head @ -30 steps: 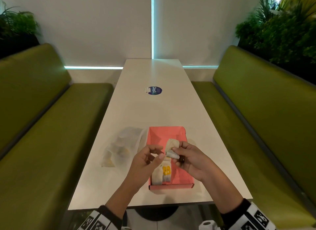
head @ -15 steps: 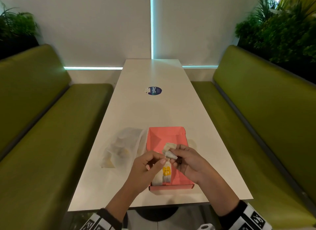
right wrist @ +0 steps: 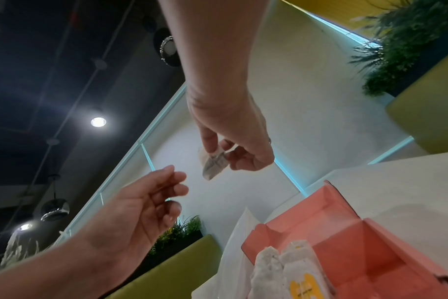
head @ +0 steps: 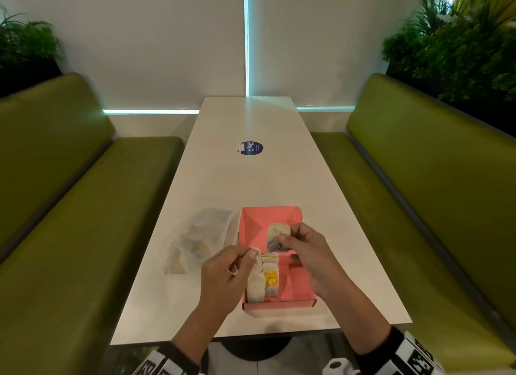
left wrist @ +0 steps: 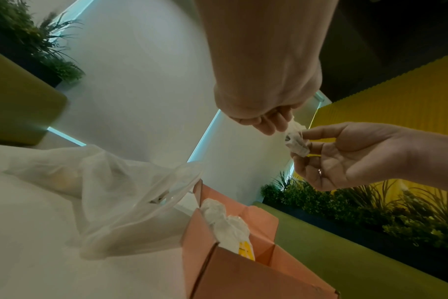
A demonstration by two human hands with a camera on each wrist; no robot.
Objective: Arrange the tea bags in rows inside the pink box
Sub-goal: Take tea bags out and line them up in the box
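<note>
The right hand [head: 307, 252] pinches a tea bag [head: 276, 236] between thumb and fingers, held above the middle of the pink box [head: 296, 215], low and centre in the head view. The left hand [head: 226, 274], fingers curled, seems to pinch the bag's string or tag; I cannot tell which. Probably it is untangling it so the bag lies flat. Two placed tea bags [head: 264, 279] lie side by side in the box's lower-left corner, starting a row. A clear plastic bag [head: 195, 238] rests on the bench [head: 251, 179] just left.
</note>
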